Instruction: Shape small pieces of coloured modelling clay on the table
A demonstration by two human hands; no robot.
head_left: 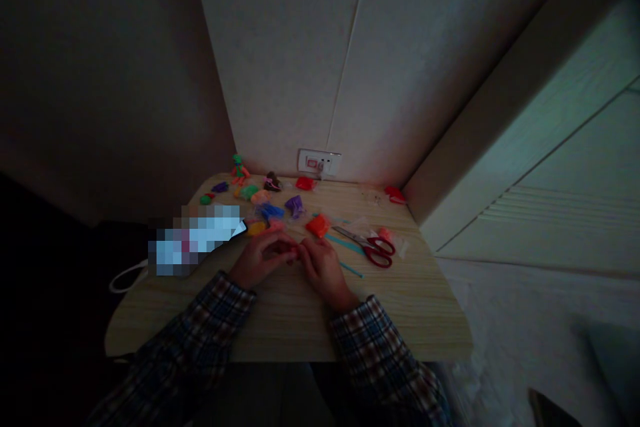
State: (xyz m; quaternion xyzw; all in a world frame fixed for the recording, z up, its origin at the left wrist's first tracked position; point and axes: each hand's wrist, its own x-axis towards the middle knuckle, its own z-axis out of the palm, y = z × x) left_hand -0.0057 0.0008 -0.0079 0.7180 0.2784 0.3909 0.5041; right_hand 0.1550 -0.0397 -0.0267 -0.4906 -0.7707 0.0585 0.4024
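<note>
My left hand [261,259] and my right hand [323,269] meet over the middle of a small wooden table [400,307], fingertips pinched together on a small reddish piece I cannot make out. Both wrists wear plaid sleeves. Just beyond my fingers lie an orange lump of clay [318,225], a yellow-orange lump [257,228], a blue lump [271,211] and a purple lump [295,205]. Red-handled scissors [370,247] lie right of my right hand.
More clay pieces sit at the back: green [249,191], red [305,183], a small green and orange figure [239,169]. A lit phone screen [197,239] lies at the left. A wall socket [319,162] is behind. Thin teal sticks [350,269] lie near the scissors.
</note>
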